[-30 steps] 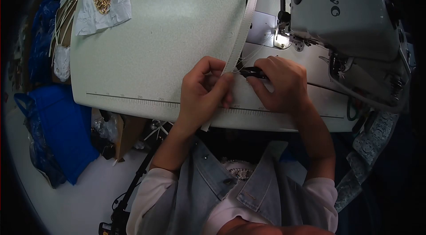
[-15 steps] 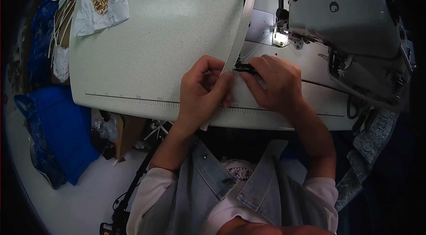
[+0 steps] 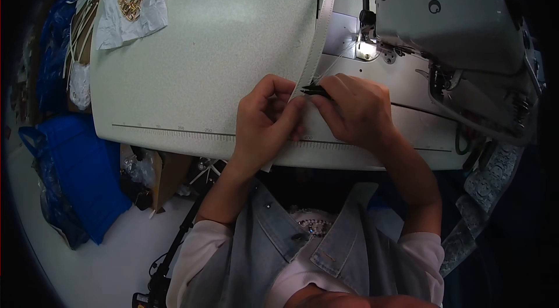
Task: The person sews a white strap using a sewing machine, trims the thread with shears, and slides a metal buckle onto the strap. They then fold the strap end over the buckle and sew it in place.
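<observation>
A long, pale stitched strap (image 3: 317, 43) runs down from the top of the table to its front edge. My left hand (image 3: 265, 119) pinches the strap between thumb and fingers near its lower part. My right hand (image 3: 358, 107) is closed round small black thread snips (image 3: 317, 91), whose tips touch or nearly touch the strap's right edge beside my left thumb. Thin white threads (image 3: 333, 67) stretch from the strap toward the needle area of the sewing machine (image 3: 442, 17).
Gold chain (image 3: 131, 2) lies on white crumpled paper (image 3: 119, 28) at the table's back left. A printed ruler (image 3: 174, 130) follows the table's front edge. Left of the table are a blue bag (image 3: 84, 174) and pale cords (image 3: 78, 22). Patterned fabric (image 3: 492, 177) hangs at the right.
My right hand and the snips have shifted slightly left, closer to the strap. My left hand keeps its pinch in nearly the same place.
</observation>
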### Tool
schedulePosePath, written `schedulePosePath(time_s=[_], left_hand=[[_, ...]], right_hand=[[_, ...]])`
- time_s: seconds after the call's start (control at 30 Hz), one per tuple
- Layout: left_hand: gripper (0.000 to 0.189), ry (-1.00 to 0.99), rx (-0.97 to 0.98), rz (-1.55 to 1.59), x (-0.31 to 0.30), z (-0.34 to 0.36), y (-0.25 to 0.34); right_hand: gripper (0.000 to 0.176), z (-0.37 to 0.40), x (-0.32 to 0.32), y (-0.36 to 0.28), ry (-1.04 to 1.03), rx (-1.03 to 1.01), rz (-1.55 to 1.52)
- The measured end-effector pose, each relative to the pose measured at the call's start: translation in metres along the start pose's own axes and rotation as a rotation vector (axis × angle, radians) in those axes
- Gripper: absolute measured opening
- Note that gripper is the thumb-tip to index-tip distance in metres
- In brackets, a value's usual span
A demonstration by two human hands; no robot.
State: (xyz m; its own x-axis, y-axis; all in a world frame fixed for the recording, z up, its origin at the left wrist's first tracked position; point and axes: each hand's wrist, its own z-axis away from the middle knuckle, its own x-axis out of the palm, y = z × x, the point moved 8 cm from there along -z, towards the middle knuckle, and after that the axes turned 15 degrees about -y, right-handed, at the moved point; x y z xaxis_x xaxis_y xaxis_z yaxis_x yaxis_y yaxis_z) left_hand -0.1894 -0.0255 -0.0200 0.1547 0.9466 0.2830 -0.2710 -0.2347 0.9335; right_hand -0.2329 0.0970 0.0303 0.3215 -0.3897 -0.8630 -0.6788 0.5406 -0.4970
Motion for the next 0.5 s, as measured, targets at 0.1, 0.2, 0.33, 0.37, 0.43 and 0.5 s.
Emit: schedulePosePath(time_s=[0.1,0.2,0.33,0.37,0.43,0.5], left_hand=[[0.012,-0.004,0.005,-0.012,0.000,0.000,0.000],[0.012,-0.010,0.011,0.002,0.001,0.000,0.002],[0.012,-0.013,0.019,0.057,0.000,0.001,0.002],[0.012,-0.011,0.021,0.052,0.000,0.001,0.003],[0.012,0.009,0.021,0.078,0.000,0.001,0.004],[0.012,0.013,0.033,0.083,-0.002,0.002,0.004]], right_hand=[[0.017,-0.001,0.003,-0.001,-0.061,0.003,0.025],[0.015,0.001,-0.003,-0.002,-0.060,-0.037,-0.040],[0.013,0.001,-0.015,0.008,0.087,0.049,-0.298],[0.015,0.000,-0.010,0.010,0.051,0.067,-0.267],[0.017,0.001,-0.001,0.018,0.019,0.086,-0.235],[0.022,0.002,0.000,0.010,0.055,-0.085,-0.127]])
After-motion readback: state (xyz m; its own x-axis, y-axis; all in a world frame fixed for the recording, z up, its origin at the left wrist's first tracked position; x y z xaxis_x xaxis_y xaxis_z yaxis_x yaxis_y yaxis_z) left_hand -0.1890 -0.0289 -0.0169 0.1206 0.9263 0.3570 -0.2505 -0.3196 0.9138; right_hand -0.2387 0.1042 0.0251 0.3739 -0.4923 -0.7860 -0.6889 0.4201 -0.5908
